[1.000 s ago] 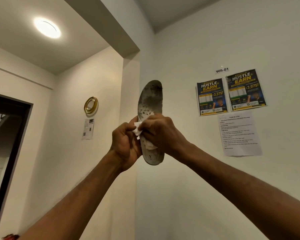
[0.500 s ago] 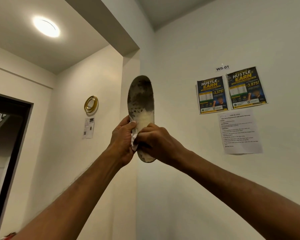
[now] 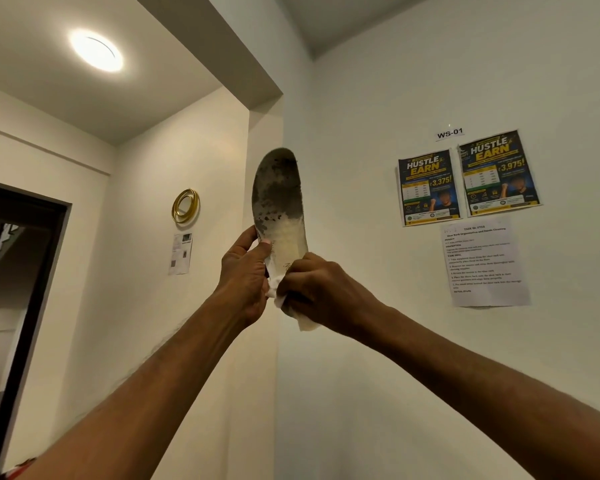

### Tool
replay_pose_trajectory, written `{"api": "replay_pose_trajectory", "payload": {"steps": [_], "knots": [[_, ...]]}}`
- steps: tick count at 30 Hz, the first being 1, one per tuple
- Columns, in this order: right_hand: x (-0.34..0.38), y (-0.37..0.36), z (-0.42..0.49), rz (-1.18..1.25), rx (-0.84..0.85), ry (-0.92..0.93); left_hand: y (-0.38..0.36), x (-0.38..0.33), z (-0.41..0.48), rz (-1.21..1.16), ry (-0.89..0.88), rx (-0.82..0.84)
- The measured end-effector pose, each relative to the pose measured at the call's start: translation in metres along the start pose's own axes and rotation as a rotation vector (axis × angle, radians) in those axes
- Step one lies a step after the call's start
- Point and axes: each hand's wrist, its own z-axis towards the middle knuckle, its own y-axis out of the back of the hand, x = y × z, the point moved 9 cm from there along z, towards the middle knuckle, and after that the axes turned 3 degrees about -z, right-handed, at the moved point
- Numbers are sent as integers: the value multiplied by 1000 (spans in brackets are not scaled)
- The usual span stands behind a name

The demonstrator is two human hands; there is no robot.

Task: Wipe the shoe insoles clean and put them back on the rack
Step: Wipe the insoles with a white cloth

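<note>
I hold a shoe insole [image 3: 278,199] upright in front of the wall, toe end up. Its upper half is dark grey and blotchy with dirt, its lower half pale. My left hand [image 3: 244,277] grips the insole's lower left edge, thumb on its face. My right hand [image 3: 317,294] is closed on a white cloth [image 3: 302,318] pressed against the insole's bottom end, which the hand and cloth hide. The rack is out of view.
The white wall ahead carries two posters [image 3: 465,178], a printed sheet [image 3: 484,263] and a WS-01 label. A gold ring ornament [image 3: 185,206] and a small notice hang on the left wall. A dark doorway [image 3: 14,271] opens at far left, under a ceiling light [image 3: 96,50].
My right hand has slid the cloth down from the middle of the insole to its bottom end, uncovering the pale lower half. The insole has tilted slightly and my left thumb now rests on its face.
</note>
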Motion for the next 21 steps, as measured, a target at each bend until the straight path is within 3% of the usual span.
{"api": "replay_pose_trajectory", "payload": {"steps": [3, 6, 10, 13, 16, 21], "knots": [[-9, 8, -2, 0, -72, -60, 0, 2, 1, -32, 14, -12], [5, -9, -10, -37, 39, 8, 0, -2, 1, 6, -20, -23], [-3, -3, -16, -21, -16, -70, 4, 3, 4, -14, 5, -42], [3, -17, -22, -67, 77, -24, 4, 0, 3, 23, -13, -47], [-9, -7, -25, -25, 16, -102, 5, 5, 4, -17, 12, -59], [-4, -18, -34, -53, 103, -76, 5, 7, 4, 14, -3, -69]]}}
